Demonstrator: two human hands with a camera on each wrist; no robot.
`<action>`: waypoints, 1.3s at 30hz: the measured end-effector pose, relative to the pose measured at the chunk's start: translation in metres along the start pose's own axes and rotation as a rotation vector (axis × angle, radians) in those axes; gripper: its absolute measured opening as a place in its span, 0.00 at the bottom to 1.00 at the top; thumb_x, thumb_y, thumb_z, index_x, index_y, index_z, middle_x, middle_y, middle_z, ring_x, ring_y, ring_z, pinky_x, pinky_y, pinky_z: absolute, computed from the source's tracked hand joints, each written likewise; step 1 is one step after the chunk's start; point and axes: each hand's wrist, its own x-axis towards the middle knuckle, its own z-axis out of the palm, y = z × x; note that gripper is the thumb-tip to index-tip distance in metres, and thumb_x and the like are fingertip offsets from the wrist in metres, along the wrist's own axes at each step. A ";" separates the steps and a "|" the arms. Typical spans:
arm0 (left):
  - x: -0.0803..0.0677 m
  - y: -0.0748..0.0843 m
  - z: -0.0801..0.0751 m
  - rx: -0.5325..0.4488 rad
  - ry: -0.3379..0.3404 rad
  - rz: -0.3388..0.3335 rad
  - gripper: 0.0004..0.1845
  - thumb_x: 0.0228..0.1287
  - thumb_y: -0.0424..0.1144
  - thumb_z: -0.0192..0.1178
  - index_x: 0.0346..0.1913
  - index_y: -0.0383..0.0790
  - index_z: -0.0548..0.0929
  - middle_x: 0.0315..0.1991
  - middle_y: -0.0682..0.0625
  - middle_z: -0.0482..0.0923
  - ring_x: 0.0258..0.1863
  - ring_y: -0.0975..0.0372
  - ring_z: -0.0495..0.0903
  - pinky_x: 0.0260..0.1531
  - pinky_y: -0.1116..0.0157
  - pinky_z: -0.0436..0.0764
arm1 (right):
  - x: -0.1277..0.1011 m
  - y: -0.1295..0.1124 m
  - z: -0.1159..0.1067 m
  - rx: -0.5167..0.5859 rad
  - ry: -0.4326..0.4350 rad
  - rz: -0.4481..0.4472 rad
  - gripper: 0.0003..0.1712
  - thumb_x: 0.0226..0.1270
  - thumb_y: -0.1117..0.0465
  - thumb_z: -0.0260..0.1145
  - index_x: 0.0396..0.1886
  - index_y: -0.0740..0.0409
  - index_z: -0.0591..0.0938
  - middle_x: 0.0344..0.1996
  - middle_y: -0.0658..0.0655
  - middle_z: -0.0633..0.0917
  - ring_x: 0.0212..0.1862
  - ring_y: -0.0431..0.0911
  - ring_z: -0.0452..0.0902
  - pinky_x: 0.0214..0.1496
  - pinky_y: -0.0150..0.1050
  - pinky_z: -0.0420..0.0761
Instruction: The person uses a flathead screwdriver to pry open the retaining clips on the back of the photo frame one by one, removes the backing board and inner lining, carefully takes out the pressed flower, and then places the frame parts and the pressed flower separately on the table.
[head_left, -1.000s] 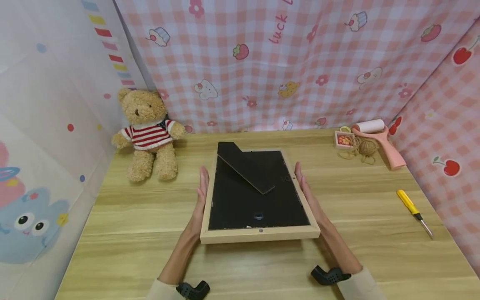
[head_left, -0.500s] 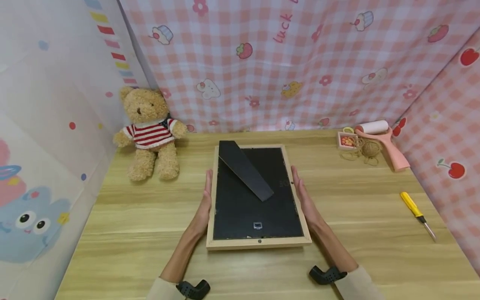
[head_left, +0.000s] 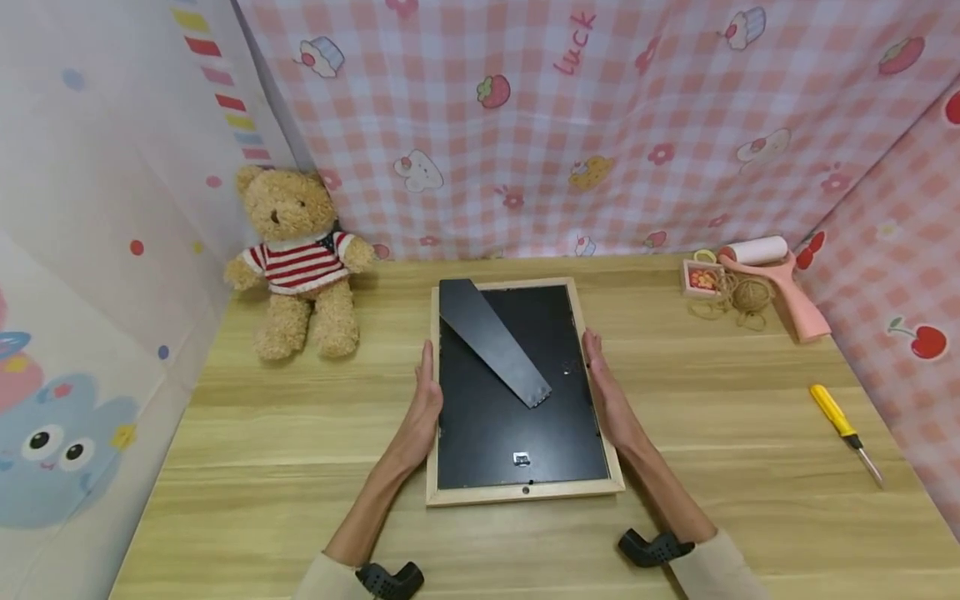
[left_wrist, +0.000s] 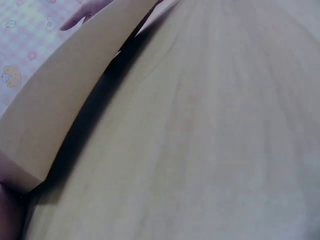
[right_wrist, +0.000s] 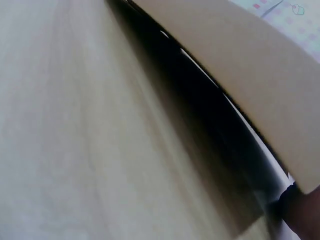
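In the head view a light wood picture frame (head_left: 525,493) is face down, its black back upward, between my two hands. A black easel stand (head_left: 498,346) slants across the back from the far left corner. My left hand (head_left: 420,429) presses the left side with straight fingers. The right hand (head_left: 617,417) lies along the right side, fingers also straight. In the left wrist view the frame's side (left_wrist: 65,90) stands over a dark gap above the tabletop. A similar dark gap runs under the frame's side (right_wrist: 250,70) in the right wrist view.
On the wooden table (head_left: 300,467), a teddy bear (head_left: 300,262) sits back left. At the back right are a pink-handled lint roller (head_left: 787,287), a twine ball (head_left: 752,293) and a small box (head_left: 702,279). A yellow screwdriver (head_left: 834,412) lies on the right.
The frame has gone from tilted, near edge raised, to lower and flatter, with more of its back facing up. Both hands have stayed at its sides.
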 end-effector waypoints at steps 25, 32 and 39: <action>0.024 0.007 -0.010 0.091 0.010 -0.031 0.37 0.91 0.50 0.47 0.92 0.46 0.48 0.92 0.40 0.34 0.90 0.42 0.31 0.85 0.33 0.34 | 0.001 0.003 -0.056 -0.591 0.059 0.164 0.47 0.90 0.34 0.48 0.93 0.46 0.42 0.91 0.59 0.39 0.91 0.59 0.30 0.88 0.72 0.40; 0.039 0.000 -0.056 0.159 -0.189 -0.008 0.47 0.80 0.48 0.67 0.91 0.59 0.50 0.92 0.42 0.34 0.91 0.45 0.29 0.84 0.31 0.31 | -0.045 -0.076 -0.093 -0.775 0.104 0.081 0.36 0.89 0.53 0.59 0.82 0.73 0.66 0.85 0.80 0.55 0.87 0.76 0.30 0.77 0.87 0.45; 0.058 0.010 -0.076 0.191 -0.307 -0.054 0.54 0.76 0.36 0.71 0.92 0.61 0.47 0.92 0.41 0.26 0.90 0.44 0.27 0.84 0.28 0.39 | -0.083 -0.089 -0.143 -0.945 0.174 0.100 0.29 0.85 0.57 0.66 0.74 0.72 0.77 0.74 0.81 0.74 0.75 0.68 0.76 0.72 0.62 0.80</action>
